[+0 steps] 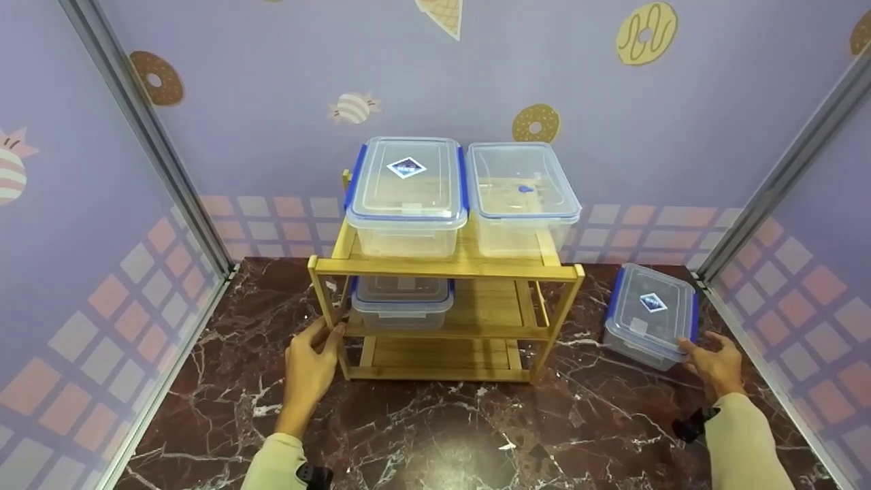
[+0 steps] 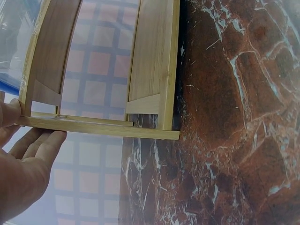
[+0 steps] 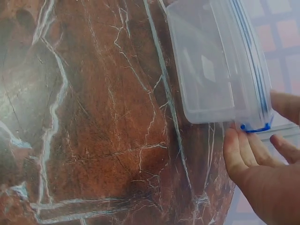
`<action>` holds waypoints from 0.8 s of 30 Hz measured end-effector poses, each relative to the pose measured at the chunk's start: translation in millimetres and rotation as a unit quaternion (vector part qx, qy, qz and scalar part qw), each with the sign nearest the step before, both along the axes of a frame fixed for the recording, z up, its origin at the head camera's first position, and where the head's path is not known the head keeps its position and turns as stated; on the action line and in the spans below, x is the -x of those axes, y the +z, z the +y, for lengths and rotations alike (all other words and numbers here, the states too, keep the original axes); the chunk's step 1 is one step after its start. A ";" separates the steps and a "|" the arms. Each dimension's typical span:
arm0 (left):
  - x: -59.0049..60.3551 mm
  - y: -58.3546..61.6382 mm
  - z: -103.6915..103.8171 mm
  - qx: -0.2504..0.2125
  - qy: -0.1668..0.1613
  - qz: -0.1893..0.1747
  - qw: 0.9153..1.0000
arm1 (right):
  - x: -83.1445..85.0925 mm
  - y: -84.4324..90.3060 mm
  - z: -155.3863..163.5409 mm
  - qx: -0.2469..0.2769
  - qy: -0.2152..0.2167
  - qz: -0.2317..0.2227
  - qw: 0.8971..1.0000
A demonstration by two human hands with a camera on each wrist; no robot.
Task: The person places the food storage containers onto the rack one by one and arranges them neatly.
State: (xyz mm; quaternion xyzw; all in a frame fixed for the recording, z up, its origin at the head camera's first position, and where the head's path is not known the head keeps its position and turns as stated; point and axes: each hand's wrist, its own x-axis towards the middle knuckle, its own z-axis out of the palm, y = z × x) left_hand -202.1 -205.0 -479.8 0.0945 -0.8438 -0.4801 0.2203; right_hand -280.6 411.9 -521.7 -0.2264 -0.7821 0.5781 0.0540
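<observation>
In the head view my left hand (image 1: 313, 357) grips the left side of a two-legged-front wooden shelf rack (image 1: 446, 269) at middle-shelf height. The left wrist view has the thumb and fingers (image 2: 49, 147) on either side of its frame. On the far right, my right hand (image 1: 714, 364) holds a clear storage container (image 1: 650, 309) with blue side clips by its near right corner. Seen from the right wrist, the thumb lies by the lid and the fingers (image 3: 239, 150) are under the rim. Whether the container's base touches the tabletop, I cannot tell.
A blue-clipped container (image 1: 408, 184) and a blue-rimmed container (image 1: 520, 190) stand side by side on the top shelf. Another container (image 1: 403, 309) sits at the left of the middle shelf. Patterned panels surround the dark red marbled tabletop (image 1: 463, 435).
</observation>
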 end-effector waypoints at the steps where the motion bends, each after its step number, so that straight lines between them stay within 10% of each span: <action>1: -0.1 0.0 0.1 0.000 0.001 0.001 1.000 | 0.0 0.2 -0.7 0.001 0.011 -0.001 1.000; 13: -0.1 -0.1 -0.1 -0.003 0.000 0.004 1.000 | -9.0 -5.9 -2.6 0.096 0.151 0.021 0.984; 24: 0.4 -2.3 0.5 -0.008 -0.003 0.014 1.000 | -15.6 -12.6 -5.6 0.030 0.209 -0.020 0.977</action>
